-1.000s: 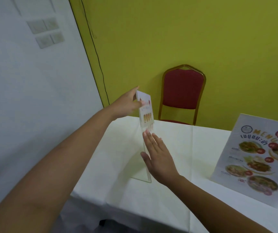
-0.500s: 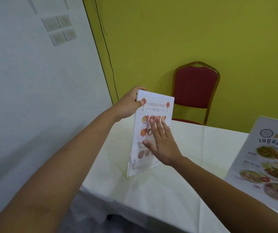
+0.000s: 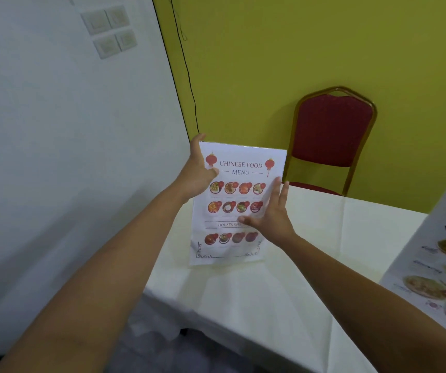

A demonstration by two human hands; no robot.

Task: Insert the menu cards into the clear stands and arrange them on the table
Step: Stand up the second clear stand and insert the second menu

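Note:
A Chinese food menu card in a clear stand stands upright on the white table near its far left corner, its printed face turned toward me. My left hand grips the stand's upper left edge, thumb across the front. My right hand lies flat against the card's right side, fingers spread and pointing up. A second menu in a stand, with food photos, leans at the right edge of the view, partly cut off.
A red padded chair with a gold frame stands behind the table against the yellow wall. A white wall with switch plates runs close along the left. The table's left edge drops to grey floor.
The stand has been turned from edge-on to facing me. My right hand slid from the card's middle to its right side. My left hand kept its hold on the top left edge.

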